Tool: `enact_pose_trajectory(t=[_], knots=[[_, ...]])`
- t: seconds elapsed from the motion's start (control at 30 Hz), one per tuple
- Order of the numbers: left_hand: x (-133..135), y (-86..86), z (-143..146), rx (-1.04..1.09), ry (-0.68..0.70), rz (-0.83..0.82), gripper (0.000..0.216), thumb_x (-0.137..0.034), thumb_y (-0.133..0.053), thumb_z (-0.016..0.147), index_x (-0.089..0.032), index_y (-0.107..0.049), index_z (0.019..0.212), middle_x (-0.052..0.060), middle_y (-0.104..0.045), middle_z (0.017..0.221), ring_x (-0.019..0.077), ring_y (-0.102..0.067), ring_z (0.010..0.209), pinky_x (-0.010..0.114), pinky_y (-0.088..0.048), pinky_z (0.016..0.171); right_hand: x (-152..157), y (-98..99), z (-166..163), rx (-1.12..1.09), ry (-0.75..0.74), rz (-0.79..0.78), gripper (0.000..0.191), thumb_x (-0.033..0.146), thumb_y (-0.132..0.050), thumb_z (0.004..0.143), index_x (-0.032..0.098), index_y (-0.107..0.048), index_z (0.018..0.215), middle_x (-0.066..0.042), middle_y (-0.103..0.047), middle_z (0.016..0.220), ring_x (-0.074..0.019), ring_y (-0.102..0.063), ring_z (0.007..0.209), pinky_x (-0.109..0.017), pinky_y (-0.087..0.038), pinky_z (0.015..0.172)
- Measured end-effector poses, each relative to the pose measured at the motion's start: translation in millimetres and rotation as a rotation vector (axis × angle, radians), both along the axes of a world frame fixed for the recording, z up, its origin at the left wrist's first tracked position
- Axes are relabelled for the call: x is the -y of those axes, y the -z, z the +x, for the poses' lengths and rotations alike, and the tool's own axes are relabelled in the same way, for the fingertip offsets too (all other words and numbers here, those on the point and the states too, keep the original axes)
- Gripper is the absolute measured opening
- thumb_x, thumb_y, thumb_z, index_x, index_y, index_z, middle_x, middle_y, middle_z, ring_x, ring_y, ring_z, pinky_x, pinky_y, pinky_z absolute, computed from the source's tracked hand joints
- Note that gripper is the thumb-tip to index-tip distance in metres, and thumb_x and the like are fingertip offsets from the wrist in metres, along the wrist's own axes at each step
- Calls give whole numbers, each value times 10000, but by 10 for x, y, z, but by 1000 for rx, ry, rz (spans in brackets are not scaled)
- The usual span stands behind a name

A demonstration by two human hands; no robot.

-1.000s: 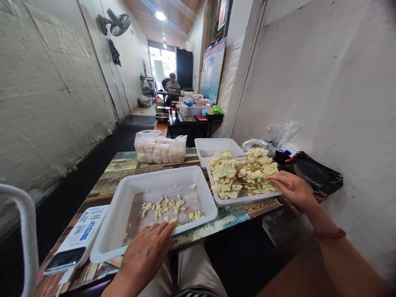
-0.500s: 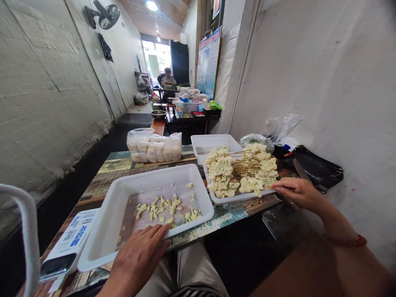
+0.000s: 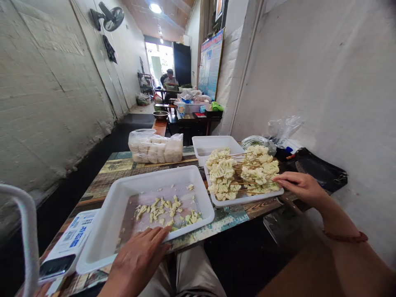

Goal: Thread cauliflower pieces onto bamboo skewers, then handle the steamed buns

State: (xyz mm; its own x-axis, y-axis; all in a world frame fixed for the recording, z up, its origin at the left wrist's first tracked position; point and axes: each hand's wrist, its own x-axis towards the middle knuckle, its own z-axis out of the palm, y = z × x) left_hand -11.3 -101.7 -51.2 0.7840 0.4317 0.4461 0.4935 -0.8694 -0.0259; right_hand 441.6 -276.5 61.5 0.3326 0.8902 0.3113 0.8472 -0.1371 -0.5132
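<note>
My left hand grips the near rim of a large white plastic tray, fingers over the edge and thumb outside. Small cauliflower scraps lie scattered on that tray's bottom. On the right, a second white tray carries a pile of skewered cauliflower, florets at both sides and thin brown sticks between them. My right hand is closed, its fingertips at the pile's right edge on a cauliflower skewer; the stick's end is hidden by the fingers.
A bag of white rounded pieces and another white tray stand at the back. A black bag lies at the right wall. A white box with a phone is at left. A person sits far off.
My right hand has moved slightly up and left, and the front cauliflower skewer now sits further back on the pile. My left hand stays on the tray rim.
</note>
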Motion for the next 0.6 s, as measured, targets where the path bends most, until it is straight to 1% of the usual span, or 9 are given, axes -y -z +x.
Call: enact_pose_trajectory(t=[0.07, 0.2, 0.4, 0.5, 0.6], knots=[[-1, 18, -5, 8, -16, -3, 262, -348, -509, 901, -257, -640, 1109, 32, -733, 992, 191, -690, 888, 285, -511, 773, -45, -7, -2, 24, -3, 19, 363, 482, -563, 845, 183, -767, 875, -106, -743, 953, -258, -668, 897, -348, -495, 811], [2, 19, -6, 15, -19, -6, 259, -355, -494, 908, -260, -648, 1095, 36, -735, 977, 191, -693, 875, 283, -518, 761, -156, 1, 12, 41, -86, 17, 323, 429, -560, 872, 181, -766, 891, -94, -742, 968, -243, -667, 920, -327, -492, 836], [18, 22, -17, 41, 5, 81, 253, -317, -491, 918, -249, -623, 1123, 41, -734, 985, 192, -691, 888, 293, -518, 773, -252, 75, 57, 73, -115, 42, 302, 412, -558, 885, 191, -763, 906, -83, -741, 952, -229, -665, 900, -312, -494, 816], [17, 31, -14, 53, 11, 102, 255, -324, -497, 915, -243, -621, 1123, 40, -732, 986, 193, -689, 890, 296, -516, 783, -276, 128, 76, 155, -130, 23, 290, 393, -551, 894, 195, -762, 907, -86, -742, 961, -239, -659, 922, -337, -485, 845], [17, 13, 1, 38, 9, 77, 245, -323, -498, 913, -243, -630, 1103, 40, -730, 970, 191, -689, 866, 286, -517, 752, -294, 187, 87, 271, -99, 18, 270, 348, -539, 903, 190, -757, 918, -92, -741, 966, -249, -650, 942, -366, -471, 856]])
